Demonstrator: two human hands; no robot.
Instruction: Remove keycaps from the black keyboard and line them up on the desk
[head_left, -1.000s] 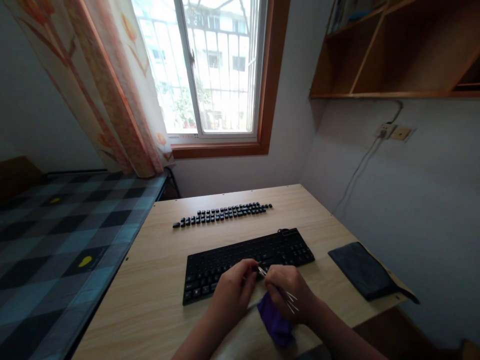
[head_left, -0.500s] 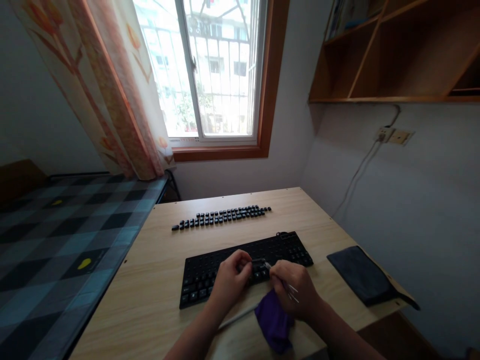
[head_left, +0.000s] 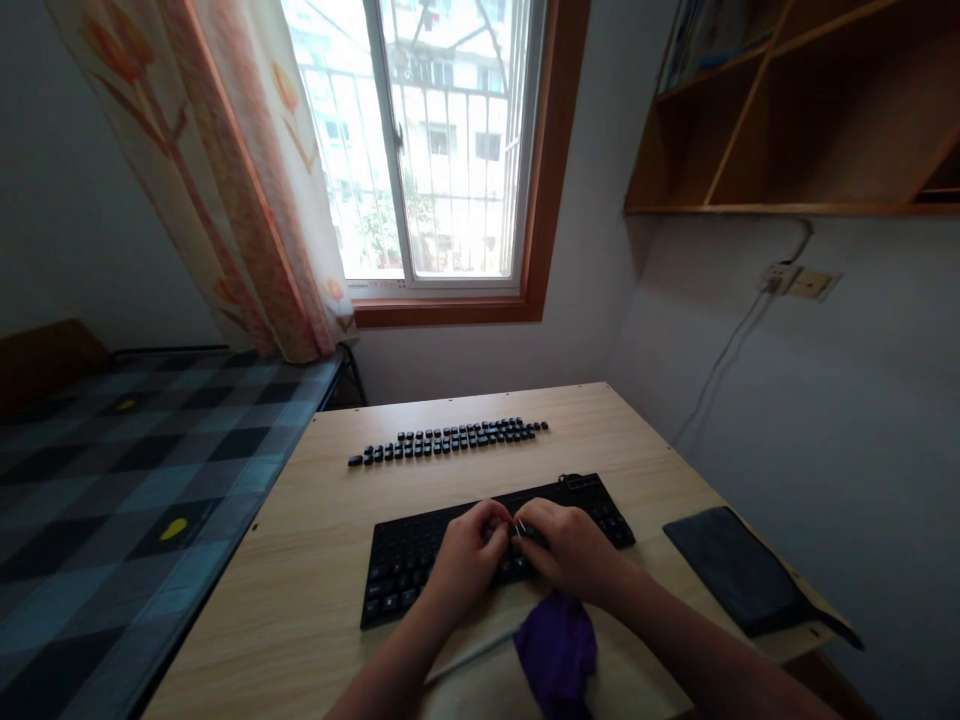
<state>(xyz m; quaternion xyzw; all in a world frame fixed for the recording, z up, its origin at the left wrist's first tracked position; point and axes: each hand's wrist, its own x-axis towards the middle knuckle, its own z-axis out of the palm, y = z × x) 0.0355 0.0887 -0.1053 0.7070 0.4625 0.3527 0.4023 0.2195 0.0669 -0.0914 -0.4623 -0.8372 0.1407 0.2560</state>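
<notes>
A black keyboard (head_left: 405, 560) lies tilted across the table, some of its keys bare of caps. Over its middle, my left hand (head_left: 471, 545) is closed in a pinch; whatever sits between its fingertips is hidden. My right hand (head_left: 566, 545) meets it there, fingers closed around a thin wire keycap puller (head_left: 519, 527), of which only bright metal wires show. Beyond the keyboard, several black keycaps (head_left: 450, 440) stand in rows. A purple cloth (head_left: 556, 655) lies below my right hand, beside a thin pale rod (head_left: 472, 655) partly behind my left forearm.
A dark flat pouch (head_left: 739, 570) rests at the table's right edge. The wooden table (head_left: 292, 560) meets a bed with a checked cover (head_left: 225, 450) on the left. A wooden shelf (head_left: 795, 150) hangs on the right wall above a socket (head_left: 799, 282) with a cable.
My right hand has moved left and up against my left fingertips. The puller's wires, which stuck out below my right hand, now show between the two hands. The view has shifted slightly.
</notes>
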